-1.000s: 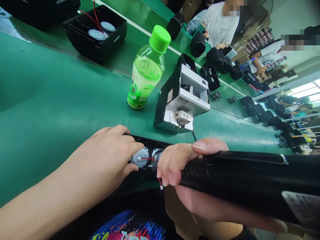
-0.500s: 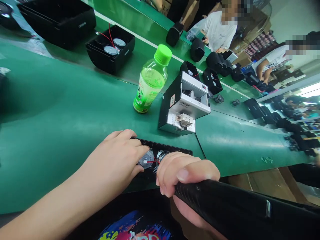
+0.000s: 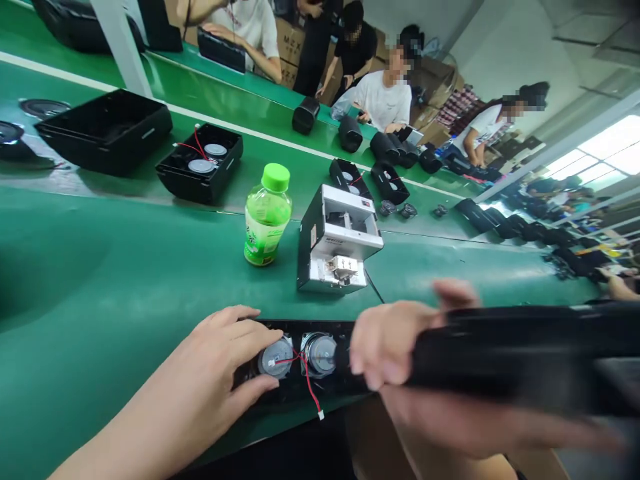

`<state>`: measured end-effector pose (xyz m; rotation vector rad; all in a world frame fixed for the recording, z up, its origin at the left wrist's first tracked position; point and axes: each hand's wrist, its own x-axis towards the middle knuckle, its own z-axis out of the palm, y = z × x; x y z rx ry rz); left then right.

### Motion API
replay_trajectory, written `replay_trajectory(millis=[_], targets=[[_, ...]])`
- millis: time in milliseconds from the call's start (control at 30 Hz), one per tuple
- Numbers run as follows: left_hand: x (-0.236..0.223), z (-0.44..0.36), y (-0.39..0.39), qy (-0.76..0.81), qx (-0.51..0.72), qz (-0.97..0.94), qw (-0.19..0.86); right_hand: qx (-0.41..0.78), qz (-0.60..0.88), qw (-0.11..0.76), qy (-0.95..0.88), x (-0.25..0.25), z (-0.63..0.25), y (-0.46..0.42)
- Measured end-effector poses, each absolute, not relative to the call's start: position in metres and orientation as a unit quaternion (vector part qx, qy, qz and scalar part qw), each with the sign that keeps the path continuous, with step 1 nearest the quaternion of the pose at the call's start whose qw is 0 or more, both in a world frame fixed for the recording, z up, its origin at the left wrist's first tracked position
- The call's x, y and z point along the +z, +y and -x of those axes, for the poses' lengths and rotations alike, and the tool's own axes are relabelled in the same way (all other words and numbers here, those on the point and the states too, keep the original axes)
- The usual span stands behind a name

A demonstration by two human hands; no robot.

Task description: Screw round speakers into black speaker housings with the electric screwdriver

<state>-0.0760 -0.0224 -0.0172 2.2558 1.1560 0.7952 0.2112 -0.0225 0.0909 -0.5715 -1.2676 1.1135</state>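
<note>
Before me lies a black speaker panel (image 3: 330, 327) carrying two round speaker drivers, the left driver (image 3: 277, 358) and the right driver (image 3: 321, 354). Red wires (image 3: 311, 385) with small white plugs run between them. My left hand (image 3: 233, 357) grips the panel's left end, thumb and fingers on either side of the left driver. Wrapped around a thick black electric screwdriver (image 3: 465, 350) is my right hand (image 3: 390, 340), smeared by motion. The screwdriver's nose points left, close beside the right driver. Its tip, and whether it touches anything, I cannot make out.
Behind the panel stand a green-capped bottle (image 3: 267, 217) and a silver-and-black machine (image 3: 340, 243). Black speaker boxes (image 3: 200, 163) and a larger case (image 3: 107, 130) sit farther back. A white-shirted co-worker (image 3: 385, 93) and others are across the green table (image 3: 125, 287).
The view has shifted, so the bottle and machine appear lower and farther left. My right hand and the screwdriver have moved right, uncovering the right driver and red wires. My left hand keeps its hold.
</note>
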Motion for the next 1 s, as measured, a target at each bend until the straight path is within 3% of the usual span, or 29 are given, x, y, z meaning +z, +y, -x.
replay_trajectory(millis=[167,367,567,800,1000], targets=[[-0.05,0.095,-0.044,0.505,0.412,-0.713,0.258,0.342,0.277,0.704,-0.557,0.124,-0.23,0.047],[-0.094,0.099,-0.071,0.542,0.346,-0.703,0.303,0.303,0.257,0.707,-0.586,0.091,-0.217,0.102],[-0.086,0.1,-0.065,0.521,0.319,-0.74,0.283,0.28,0.289,0.741,-0.537,0.085,-0.211,0.104],[-0.077,0.089,-0.066,0.54,0.335,-0.72,0.278,0.381,0.322,0.695,-0.518,0.107,-0.223,0.065],[-0.082,0.086,-0.065,0.532,0.343,-0.726,0.27,0.513,0.295,0.587,-0.552,0.15,-0.199,0.028]])
